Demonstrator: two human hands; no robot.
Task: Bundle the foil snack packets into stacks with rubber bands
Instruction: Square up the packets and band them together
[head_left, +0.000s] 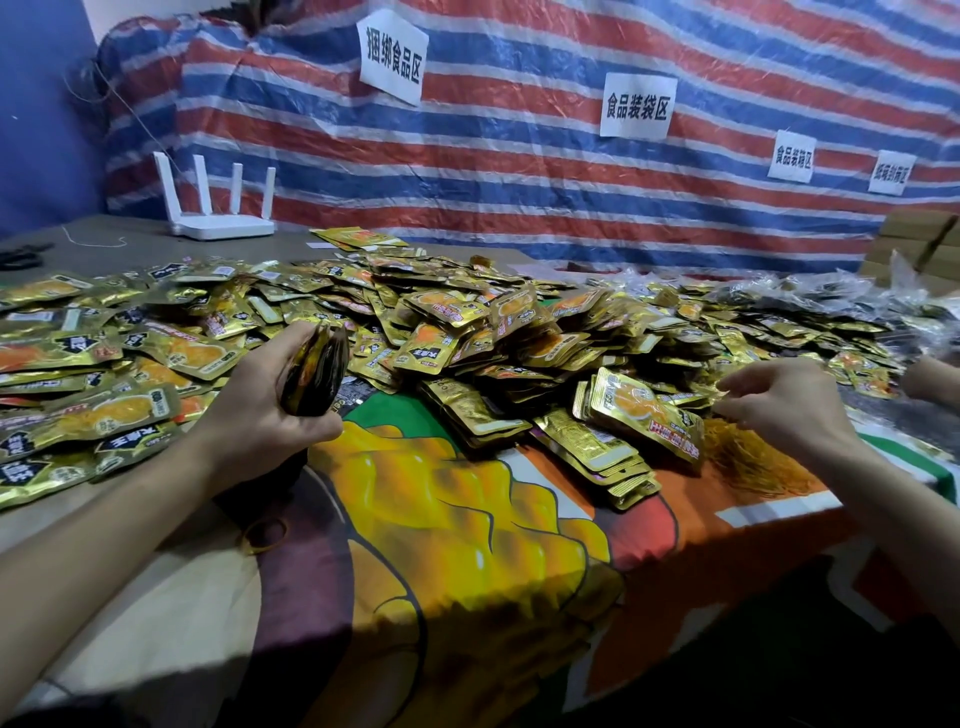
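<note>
Above the table (130, 244), the left hand (262, 400) grips a stack of packets (314, 371). The right hand (787, 410) is at the rubber bands (753, 462); whether it pinches one is unclear.

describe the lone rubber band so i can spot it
Find the printed cloth on the table's near side. Beside the left forearm lies one yellow rubber band. It lies alone, unlike the tangled heap of bands by the right hand.

Makeshift food-packing workroom

White paper signs (393, 57) lettered in Chinese mark stations along a red, white and blue striped tarpaulin (519, 171). Below it, a long table (104, 239) is heaped with gold foil snack packets (467, 322), beside brown cardboard boxes (904, 234).
</note>
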